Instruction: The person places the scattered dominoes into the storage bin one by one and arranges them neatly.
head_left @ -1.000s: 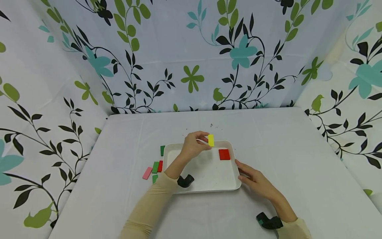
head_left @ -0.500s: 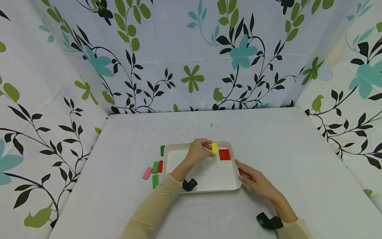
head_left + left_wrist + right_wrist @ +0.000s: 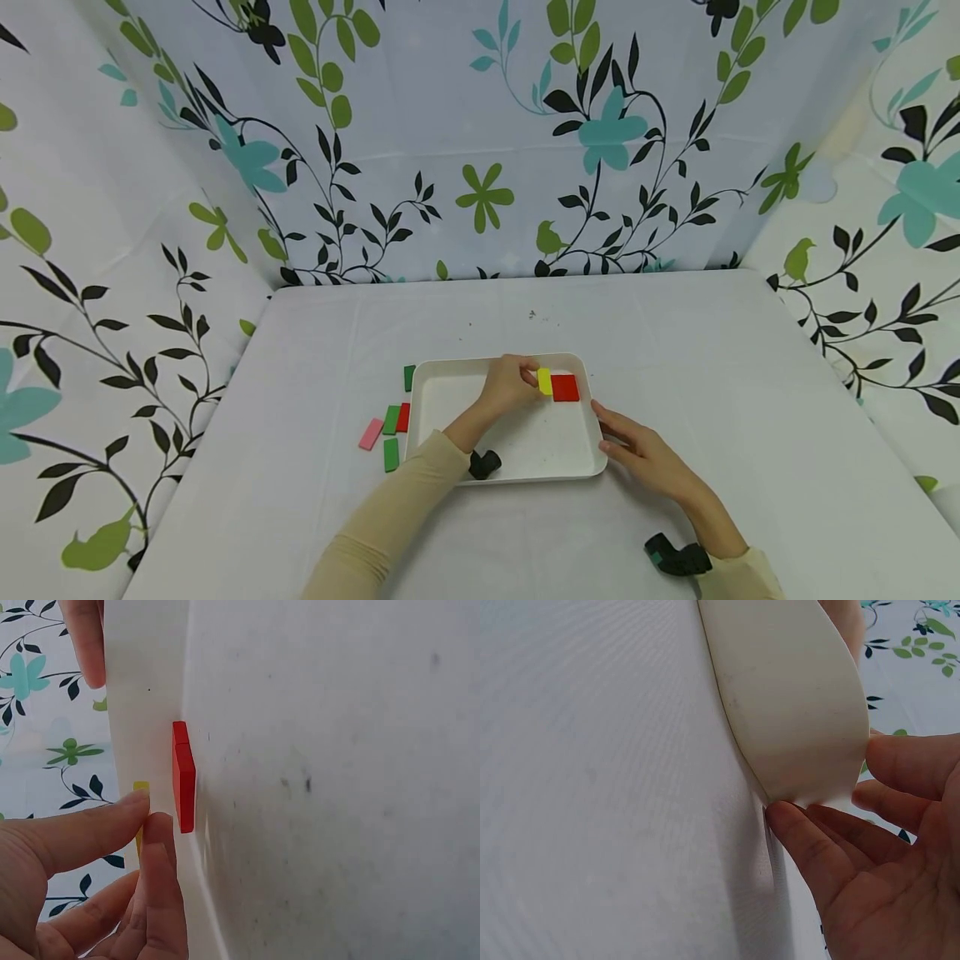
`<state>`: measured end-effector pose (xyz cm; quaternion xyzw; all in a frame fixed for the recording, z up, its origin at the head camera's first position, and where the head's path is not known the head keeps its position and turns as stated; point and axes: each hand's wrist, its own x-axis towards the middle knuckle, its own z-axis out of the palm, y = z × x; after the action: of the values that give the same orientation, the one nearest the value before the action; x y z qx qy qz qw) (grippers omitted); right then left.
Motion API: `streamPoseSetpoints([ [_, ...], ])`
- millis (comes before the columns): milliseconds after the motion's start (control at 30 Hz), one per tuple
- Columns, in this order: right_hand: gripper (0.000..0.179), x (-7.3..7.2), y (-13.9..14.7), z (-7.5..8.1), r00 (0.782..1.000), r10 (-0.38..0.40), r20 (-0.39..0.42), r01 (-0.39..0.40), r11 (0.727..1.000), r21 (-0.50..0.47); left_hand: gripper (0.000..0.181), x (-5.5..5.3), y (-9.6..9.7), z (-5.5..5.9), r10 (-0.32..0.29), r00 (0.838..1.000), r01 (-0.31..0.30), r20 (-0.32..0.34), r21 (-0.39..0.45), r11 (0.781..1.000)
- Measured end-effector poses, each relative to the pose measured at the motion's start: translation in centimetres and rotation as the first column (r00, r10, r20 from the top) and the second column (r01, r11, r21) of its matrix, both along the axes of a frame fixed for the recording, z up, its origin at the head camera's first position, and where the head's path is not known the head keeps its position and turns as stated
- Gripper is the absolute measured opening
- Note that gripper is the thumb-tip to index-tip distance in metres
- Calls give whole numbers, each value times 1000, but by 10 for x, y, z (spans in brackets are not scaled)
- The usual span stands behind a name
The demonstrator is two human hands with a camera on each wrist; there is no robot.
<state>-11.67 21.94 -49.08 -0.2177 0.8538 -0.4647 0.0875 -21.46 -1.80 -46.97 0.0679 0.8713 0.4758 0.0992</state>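
My left hand pinches a small yellow rectangular block between thumb and fingertips, over the white tray. In the head view the yellow block sits right at the left edge of a red square made of red blocks lying in the tray's upper right part. The left wrist view shows the red blocks side-on, with most of the yellow block hidden behind the thumb. My right hand rests its fairly straight fingertips against the tray's right side. In the right wrist view those fingertips touch the tray's outer wall.
Left of the tray on the white tabletop lie several loose pieces: green, pink and red. A black wrist mount sits on the right forearm. Leaf-patterned cloth encloses the table's back and sides.
My left hand has carried the yellow block right and toward the wearer, from above the tray's far rim to beside the red blocks. The right hand and tray have stayed in place.
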Motion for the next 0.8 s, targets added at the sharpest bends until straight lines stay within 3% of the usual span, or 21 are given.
streamPoseSetpoints([
  [367, 60, -2, 2, -4, 1000, 13, 5, -13, 1000, -19, 45, -4, 3, -9, -13, 1000, 13, -13, -33, 999],
  [800, 60, -2, 2, -4, 1000, 13, 0, -13, 1000, -15, 48, -5, 8, -13, -15, 1000, 14, -14, -60, 998],
])
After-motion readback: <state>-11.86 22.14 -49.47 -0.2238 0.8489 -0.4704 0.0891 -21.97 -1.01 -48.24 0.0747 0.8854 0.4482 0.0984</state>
